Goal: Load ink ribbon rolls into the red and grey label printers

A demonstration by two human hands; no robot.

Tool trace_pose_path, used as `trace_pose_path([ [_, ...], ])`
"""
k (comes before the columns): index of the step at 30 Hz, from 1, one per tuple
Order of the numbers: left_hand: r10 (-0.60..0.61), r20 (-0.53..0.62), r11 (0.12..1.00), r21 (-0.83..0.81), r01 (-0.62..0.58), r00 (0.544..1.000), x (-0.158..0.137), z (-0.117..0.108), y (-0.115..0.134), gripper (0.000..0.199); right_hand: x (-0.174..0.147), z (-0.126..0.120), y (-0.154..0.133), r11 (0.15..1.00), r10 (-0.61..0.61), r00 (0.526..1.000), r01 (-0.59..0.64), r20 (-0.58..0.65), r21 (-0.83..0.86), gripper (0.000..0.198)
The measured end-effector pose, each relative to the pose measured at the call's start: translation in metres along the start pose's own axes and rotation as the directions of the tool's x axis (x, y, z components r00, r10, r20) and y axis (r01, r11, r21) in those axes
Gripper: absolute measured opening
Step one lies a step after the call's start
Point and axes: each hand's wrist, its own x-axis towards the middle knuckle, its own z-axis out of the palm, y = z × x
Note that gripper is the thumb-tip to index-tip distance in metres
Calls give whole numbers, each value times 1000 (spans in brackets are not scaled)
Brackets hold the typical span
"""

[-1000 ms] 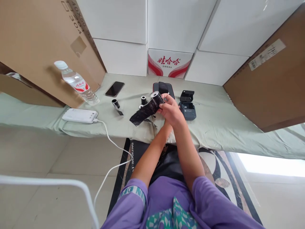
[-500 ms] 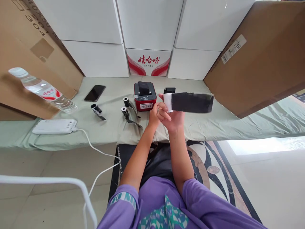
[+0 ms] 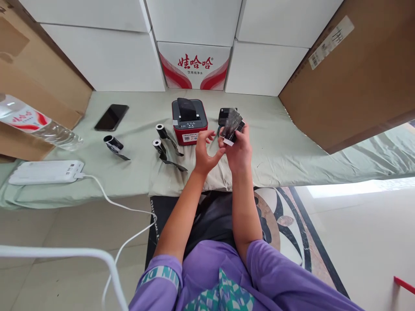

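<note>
My right hand (image 3: 240,149) is closed on a black paper roll (image 3: 232,125) with a white edge; its loose strip is blurred by motion. Just left of it, my left hand (image 3: 205,155) has its thumb and fingers spread, holding nothing. Close beyond the left hand stands a small red and black label printer (image 3: 190,125), a dark strip rising from its top slot. Behind the held roll is a small black object (image 3: 224,114), partly hidden. Two black paper rolls (image 3: 159,147) with trailing tails lie left of the printer.
Farther left are another black roll (image 3: 113,142), a phone (image 3: 112,117), a white power bank (image 3: 47,172) with a cable, and a tilted water bottle (image 3: 39,123). White boxes (image 3: 194,65) line the back. A large carton (image 3: 356,86) stands at right.
The black strip that stretched out to the right is now bunched up at my right hand. My left hand has come off the roll and opened. The view has shifted slightly.
</note>
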Motion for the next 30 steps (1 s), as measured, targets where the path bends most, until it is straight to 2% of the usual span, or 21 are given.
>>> trace_pose_path([
  [3,26,-22,999,33,-26,999,0,0,1,61,4,1,7,997,-66,989,60,-135,-45,57],
  [8,-16,13,1000,19,16,1000,2,-2,9,52,9,2,17,999,-5,971,15,-238,43,54],
  [12,-33,56,999,17,32,998,2,-2,14,46,9,0,23,992,25,966,7,-257,124,57],
  [16,-27,43,998,56,25,999,3,-1,15,37,8,-2,24,982,50,962,1,-268,189,57],
  [20,4,70,999,43,-7,998,3,-1,16,37,10,-5,23,964,7,953,74,-303,256,52],
  [30,12,107,998,56,-18,994,1,-2,13,40,15,-13,29,926,-127,921,243,-368,289,43],
])
